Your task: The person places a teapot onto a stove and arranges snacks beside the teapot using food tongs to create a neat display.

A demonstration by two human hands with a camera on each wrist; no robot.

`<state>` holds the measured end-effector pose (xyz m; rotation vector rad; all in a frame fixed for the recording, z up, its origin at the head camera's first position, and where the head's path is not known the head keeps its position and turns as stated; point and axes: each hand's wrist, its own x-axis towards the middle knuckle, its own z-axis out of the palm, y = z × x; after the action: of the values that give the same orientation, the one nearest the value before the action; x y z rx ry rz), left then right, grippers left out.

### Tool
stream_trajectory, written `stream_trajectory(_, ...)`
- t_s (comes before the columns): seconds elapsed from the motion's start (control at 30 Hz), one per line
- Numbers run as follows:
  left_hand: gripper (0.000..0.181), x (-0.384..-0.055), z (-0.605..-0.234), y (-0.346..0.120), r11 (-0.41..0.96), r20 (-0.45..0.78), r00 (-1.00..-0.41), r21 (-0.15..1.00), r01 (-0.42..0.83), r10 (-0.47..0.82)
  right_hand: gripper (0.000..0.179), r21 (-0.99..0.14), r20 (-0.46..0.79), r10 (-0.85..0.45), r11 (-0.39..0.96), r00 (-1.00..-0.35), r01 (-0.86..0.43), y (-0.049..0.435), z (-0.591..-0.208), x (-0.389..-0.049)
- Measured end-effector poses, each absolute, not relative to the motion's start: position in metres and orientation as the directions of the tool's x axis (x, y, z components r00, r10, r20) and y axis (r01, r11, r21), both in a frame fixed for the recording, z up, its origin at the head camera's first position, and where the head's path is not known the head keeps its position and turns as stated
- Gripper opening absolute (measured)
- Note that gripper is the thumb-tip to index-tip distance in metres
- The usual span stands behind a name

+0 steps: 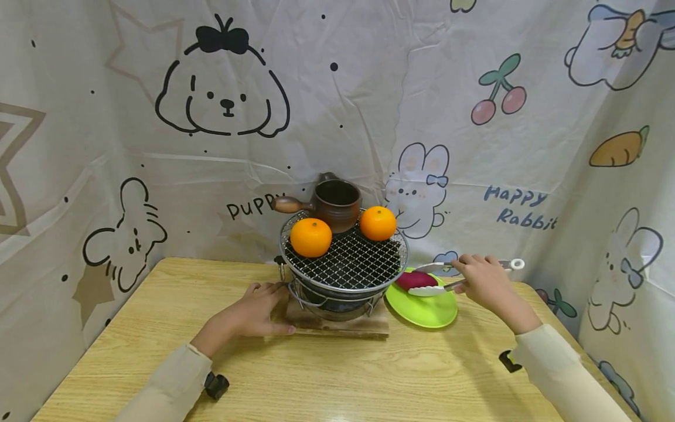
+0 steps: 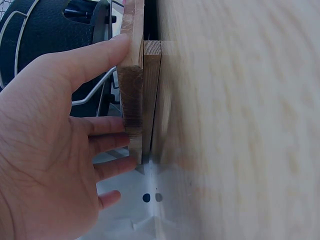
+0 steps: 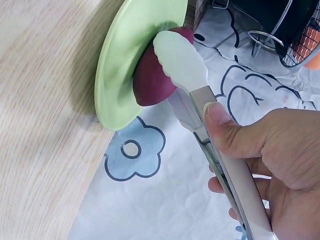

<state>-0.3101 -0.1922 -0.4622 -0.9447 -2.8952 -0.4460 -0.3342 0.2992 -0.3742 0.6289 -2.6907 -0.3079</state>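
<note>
My right hand (image 1: 486, 284) grips metal tongs (image 3: 232, 170) with white scalloped tips, thumb on one arm and fingers around the other. The tong tips lie on either side of a purple-red sweet potato (image 3: 152, 77), which is on a light green plate (image 1: 429, 313). My left hand (image 1: 252, 310) rests against the left end of a wooden board (image 1: 337, 328) under a round grill (image 1: 343, 264). In the left wrist view its thumb (image 2: 102, 52) touches the board's edge and its fairly straight fingers (image 2: 111, 142) reach along the end.
On the grill's wire mesh sit a left orange (image 1: 311, 238), a right orange (image 1: 378, 223) and a dark brown side-handled pot (image 1: 337, 205). A printed cloth (image 1: 337, 117) hangs close behind the wooden table (image 1: 316, 381). The plate stands near the table's far right edge.
</note>
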Motion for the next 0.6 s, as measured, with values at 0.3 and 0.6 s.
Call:
stream_trajectory(0.3, 0.091, -0.3105, -0.4622, -0.1923, 0.771, 0.133, -0.815, 0.268, 0.577, 0.564, 0.053, 0.295, 0.304, -0.465, 0.876, -0.831, -0.382, 0.2975, -0.3743, -0.3332)
stream_trajectory(0.6, 0.093, -0.3109, -0.4627, -0.1932, 0.774, 0.125, -0.818, 0.27, 0.572, 0.561, 0.054, 0.262, 0.33, -0.44, 0.893, -0.835, -0.367, 0.2945, -0.3697, -0.3317)
